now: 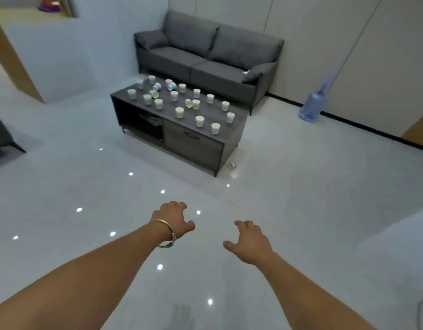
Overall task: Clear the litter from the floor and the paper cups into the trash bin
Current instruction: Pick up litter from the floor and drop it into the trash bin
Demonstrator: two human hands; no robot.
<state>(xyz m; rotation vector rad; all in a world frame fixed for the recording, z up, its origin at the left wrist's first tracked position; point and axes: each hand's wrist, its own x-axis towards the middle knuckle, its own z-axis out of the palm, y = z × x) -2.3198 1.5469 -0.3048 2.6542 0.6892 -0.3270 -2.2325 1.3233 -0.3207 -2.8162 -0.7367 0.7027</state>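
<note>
The paper cups [199, 121] are scattered across the top of the low grey surface [213, 111]. Most stand upright. A few lie tipped on their sides toward the far end, such as one tipped cup [156, 86]. One more, the fallen cup [232, 165], lies on its side on the floor [86, 186] just beside the near right corner of that surface.

To my eye these are thin, light things with almost no weight, and they would crush under a hard squeeze. The rolled rim looks like the stiffest part, so a gentle pinch there or a loose wrap round the upper wall should do. Whether any hold liquid I cannot tell from here, so I'd keep the upright ones level. Being tapered, they would likely nest into stacks.

The person's left hand [174, 216], with a bracelet [167, 232] on its wrist, and right hand [249, 239] are stretched out ahead over the glossy floor. They are apart from each other, the fingers loosely curled and holding nothing, well short of the cups.

Behind the surface is a dark sofa [205, 55], and a blue water bottle [313, 106] stands against the wall to the right. I see no trash bin.
</note>
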